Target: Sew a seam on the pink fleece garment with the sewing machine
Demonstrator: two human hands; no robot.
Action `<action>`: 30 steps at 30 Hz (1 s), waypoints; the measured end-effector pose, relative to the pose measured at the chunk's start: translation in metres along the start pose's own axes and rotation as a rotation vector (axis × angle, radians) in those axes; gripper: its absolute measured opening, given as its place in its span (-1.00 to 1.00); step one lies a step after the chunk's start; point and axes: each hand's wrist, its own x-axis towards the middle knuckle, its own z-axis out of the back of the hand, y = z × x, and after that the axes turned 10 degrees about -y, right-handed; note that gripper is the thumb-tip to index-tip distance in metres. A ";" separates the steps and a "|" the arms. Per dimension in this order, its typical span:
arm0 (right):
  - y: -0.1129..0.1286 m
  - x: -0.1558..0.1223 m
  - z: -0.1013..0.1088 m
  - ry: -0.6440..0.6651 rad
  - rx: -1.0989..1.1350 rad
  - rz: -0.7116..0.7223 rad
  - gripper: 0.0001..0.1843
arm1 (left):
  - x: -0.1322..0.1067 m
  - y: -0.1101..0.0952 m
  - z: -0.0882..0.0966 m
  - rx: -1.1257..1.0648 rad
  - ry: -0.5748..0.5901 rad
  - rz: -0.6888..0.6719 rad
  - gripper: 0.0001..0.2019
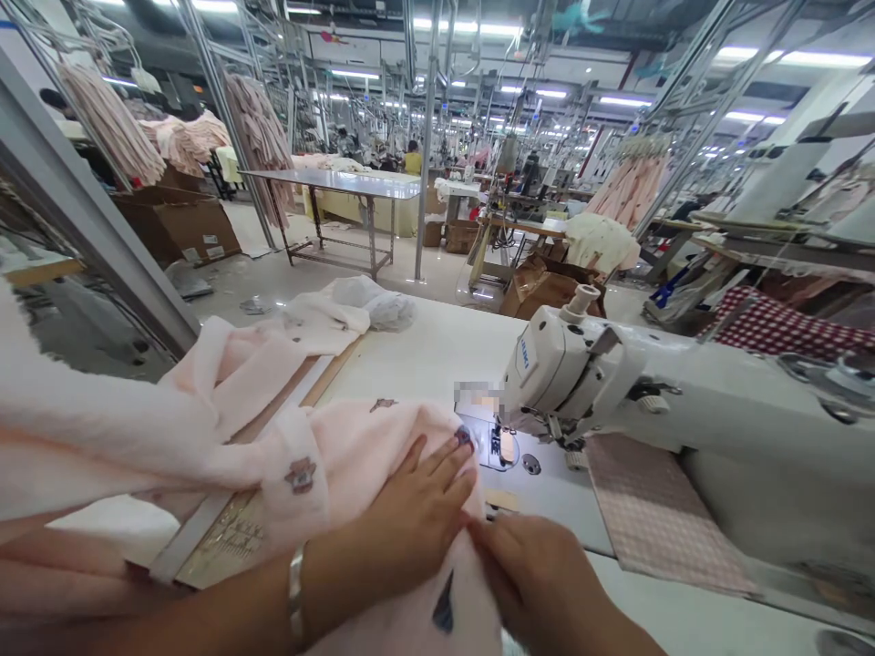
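As seen from the head camera, the left hand lies flat, fingers spread, pressing the pink fabric onto the tabletop beside the sewing machine. The right hand pinches the fabric's edge. Pale, fleecy and printed with small bear motifs, it looks light, limp and easily shifted; best gripped at the hem.

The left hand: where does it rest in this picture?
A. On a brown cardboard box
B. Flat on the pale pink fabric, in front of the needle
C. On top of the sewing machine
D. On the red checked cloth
B: the left hand lies with fingers spread on the pale pink fabric, close to the needle area of the sewing machine.
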 end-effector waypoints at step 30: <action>-0.095 0.000 0.000 -0.074 -0.358 -0.058 -0.59 | 0.023 0.026 0.000 -0.223 0.050 -0.161 -0.47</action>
